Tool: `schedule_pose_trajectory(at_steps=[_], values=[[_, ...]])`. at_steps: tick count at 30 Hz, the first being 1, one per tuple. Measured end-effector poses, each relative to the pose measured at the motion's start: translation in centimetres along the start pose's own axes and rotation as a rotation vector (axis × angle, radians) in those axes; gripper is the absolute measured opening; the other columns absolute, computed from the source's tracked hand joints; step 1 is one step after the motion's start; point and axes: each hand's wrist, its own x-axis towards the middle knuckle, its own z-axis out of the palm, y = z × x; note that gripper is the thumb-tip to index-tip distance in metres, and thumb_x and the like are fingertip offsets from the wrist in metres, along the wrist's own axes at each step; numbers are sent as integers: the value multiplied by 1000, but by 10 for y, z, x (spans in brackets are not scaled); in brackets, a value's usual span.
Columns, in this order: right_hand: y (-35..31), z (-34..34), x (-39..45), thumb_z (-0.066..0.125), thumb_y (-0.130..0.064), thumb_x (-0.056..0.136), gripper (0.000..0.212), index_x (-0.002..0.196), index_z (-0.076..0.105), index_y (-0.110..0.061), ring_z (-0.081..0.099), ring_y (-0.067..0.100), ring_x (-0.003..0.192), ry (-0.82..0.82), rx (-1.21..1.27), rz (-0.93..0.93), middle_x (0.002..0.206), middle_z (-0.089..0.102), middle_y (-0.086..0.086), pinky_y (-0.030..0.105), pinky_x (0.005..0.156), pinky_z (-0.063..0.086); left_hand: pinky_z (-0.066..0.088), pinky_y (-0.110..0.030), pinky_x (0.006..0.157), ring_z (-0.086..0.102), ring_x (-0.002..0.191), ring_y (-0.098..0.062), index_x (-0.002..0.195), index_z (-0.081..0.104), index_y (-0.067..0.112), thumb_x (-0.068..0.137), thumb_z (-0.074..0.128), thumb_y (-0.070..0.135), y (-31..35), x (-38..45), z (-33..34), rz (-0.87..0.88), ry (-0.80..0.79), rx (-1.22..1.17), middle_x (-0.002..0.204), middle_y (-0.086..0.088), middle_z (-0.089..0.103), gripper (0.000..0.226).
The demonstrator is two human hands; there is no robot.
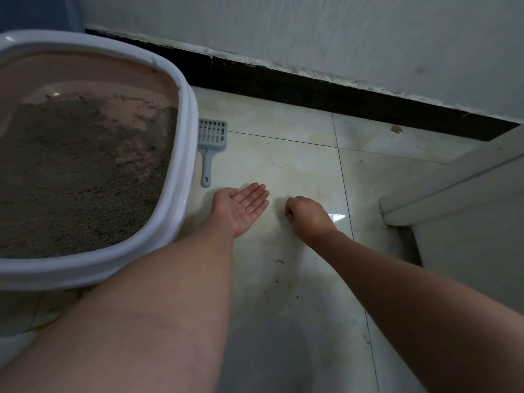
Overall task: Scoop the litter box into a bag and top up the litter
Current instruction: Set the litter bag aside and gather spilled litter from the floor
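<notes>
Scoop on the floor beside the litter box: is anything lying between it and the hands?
Nothing visible does. The scoop lies on bare tile, its handle pointing toward the open left hand. The right hand is curled over scattered grains farther right. Only the litter box rim sits alongside, not between.

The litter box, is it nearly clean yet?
Hard to tell. The white-rimmed pink litter box holds thin grey litter; the grey slotted plastic scoop lies untouched. The right hand pinches floor crumbs beside the open left hand. No bag visible; topping up remains.
</notes>
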Motion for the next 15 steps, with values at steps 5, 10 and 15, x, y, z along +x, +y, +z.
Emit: schedule_pose_trajectory(at_steps=[5,10,15], values=[[-16,-3,4,49,-5,88,14,89,63,-8,58,25,78,163,192,32,87,63,7,30,66,41,49,-44,97,65,105,-33,111,64,-5,99,27,22,-2,0,0,-8,3,45,108,-21,71,48],[-68,-22,17,55,-6,81,12,85,66,-10,60,22,75,175,358,-132,84,69,4,31,66,46,50,-33,80,62,85,-24,87,62,6,95,30,21,-8,2,14,-11,11,83,90,-12,66,37],[-76,-27,21,53,-9,85,19,88,71,-14,61,21,76,195,280,-223,85,71,2,30,65,42,52,-29,77,65,68,-20,79,60,8,95,29,18,-3,3,15,-14,0,68,69,-9,67,37]])
